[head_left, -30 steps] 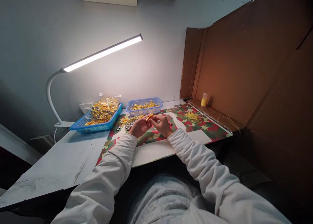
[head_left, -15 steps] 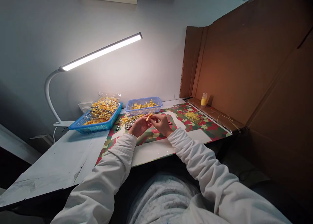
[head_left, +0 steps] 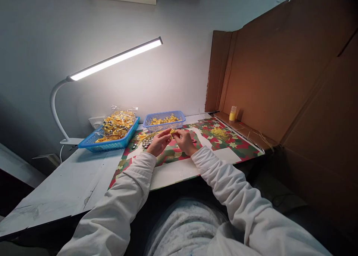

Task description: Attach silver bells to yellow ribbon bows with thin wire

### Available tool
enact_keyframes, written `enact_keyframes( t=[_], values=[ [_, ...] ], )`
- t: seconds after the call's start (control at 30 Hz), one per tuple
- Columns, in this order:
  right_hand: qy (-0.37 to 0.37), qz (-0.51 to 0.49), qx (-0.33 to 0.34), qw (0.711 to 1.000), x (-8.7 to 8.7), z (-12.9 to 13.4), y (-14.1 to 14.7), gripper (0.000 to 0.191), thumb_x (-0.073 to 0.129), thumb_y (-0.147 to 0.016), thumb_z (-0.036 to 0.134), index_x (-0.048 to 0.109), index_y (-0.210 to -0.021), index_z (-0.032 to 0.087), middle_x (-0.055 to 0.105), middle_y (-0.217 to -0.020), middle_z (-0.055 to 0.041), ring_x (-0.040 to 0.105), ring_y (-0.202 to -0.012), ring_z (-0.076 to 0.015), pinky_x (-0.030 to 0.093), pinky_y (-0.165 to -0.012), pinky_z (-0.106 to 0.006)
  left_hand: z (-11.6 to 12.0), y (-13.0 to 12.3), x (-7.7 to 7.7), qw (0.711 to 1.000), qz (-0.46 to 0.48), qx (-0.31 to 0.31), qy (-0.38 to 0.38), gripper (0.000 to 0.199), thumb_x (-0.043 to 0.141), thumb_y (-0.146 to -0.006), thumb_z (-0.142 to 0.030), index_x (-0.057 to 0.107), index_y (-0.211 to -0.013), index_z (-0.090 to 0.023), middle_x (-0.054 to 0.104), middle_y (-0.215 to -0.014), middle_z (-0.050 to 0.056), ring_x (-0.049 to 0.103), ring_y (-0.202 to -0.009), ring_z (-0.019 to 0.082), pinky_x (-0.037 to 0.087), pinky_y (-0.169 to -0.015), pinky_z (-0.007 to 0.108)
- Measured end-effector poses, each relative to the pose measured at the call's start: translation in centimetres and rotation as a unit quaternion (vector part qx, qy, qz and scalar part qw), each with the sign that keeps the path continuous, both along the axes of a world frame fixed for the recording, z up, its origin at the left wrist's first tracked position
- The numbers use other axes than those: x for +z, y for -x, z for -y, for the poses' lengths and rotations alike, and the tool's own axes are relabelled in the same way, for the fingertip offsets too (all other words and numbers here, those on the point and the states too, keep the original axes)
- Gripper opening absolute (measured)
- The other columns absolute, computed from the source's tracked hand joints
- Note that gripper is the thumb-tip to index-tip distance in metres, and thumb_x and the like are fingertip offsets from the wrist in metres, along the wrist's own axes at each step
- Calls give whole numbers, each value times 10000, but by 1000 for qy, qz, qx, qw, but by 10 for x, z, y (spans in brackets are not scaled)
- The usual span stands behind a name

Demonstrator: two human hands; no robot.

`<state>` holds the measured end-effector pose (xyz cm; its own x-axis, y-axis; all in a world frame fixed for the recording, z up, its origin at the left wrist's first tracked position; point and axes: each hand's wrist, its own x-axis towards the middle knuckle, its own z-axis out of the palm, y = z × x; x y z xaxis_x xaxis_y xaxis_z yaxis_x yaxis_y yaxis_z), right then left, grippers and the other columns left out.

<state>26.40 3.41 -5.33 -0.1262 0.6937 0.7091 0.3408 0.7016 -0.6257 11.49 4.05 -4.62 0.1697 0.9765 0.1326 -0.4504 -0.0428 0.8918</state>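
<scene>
A small yellow ribbon piece [head_left: 172,131] is pinched between the fingertips of both hands over the patterned mat. My left hand [head_left: 159,142] is closed on its left side, and my right hand [head_left: 184,141] is closed on its right side. Silvery bells [head_left: 147,141] and yellow strands lie on the mat just beyond my left hand. Behind the hands stands a light blue basket [head_left: 164,126] with yellow pieces in it.
On the left, a blue basket [head_left: 112,145] holds a heap of yellow ribbons with bells. A lit lamp [head_left: 117,58] arches above. Yellow strings [head_left: 219,132] lie on the mat at right, near a small yellow bottle [head_left: 232,114] and cardboard walls [head_left: 268,73].
The yellow piece has turned and looks more bunched between the fingertips. My left fingers have closed in toward it, while my right hand has barely moved.
</scene>
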Motion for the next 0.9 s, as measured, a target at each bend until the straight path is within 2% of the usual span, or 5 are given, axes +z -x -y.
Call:
enact_keyframes(
  t=[0.23,0.4,0.53,0.7,0.9],
  values=[
    [-35,-18,-129,991,5,0,-4,166,569,-823,199,673,-951,183,651,-981,-75,551,-943,-221,413,-882,-353,2,-2,-1,992,-99,77,-29,465,836,-510,-227,763,-961,-143,725,-819,58,541,-633,95,450,-654,267],
    [-42,117,-81,989,6,4,-6,129,591,-838,223,718,-857,228,608,-1057,-64,492,-1006,-240,375,-883,-380,5,-5,0,990,-123,49,-46,391,804,-505,-205,783,-893,-163,739,-804,53,557,-671,119,446,-665,273],
    [-23,136,-73,988,2,1,-3,172,543,-874,220,700,-804,216,600,-1055,-74,482,-999,-244,372,-873,-392,4,-4,-2,986,-152,23,-61,376,790,-517,-215,785,-889,-164,745,-826,53,573,-687,127,452,-675,275],
    [-22,-100,19,995,15,-4,-5,168,462,-914,257,588,-814,206,611,-937,-59,551,-969,-202,426,-880,-364,0,0,-9,968,-243,13,-58,458,817,-482,-260,778,-918,-127,756,-944,107,640,-764,187,494,-732,318],
    [-19,-318,118,941,69,2,-33,203,504,-914,422,495,-841,233,523,-701,33,514,-639,-109,464,-676,-262,-8,4,-19,932,-356,4,-71,449,798,-500,-274,782,-925,-131,757,-991,111,672,-845,232,517,-744,316]
  ],
)
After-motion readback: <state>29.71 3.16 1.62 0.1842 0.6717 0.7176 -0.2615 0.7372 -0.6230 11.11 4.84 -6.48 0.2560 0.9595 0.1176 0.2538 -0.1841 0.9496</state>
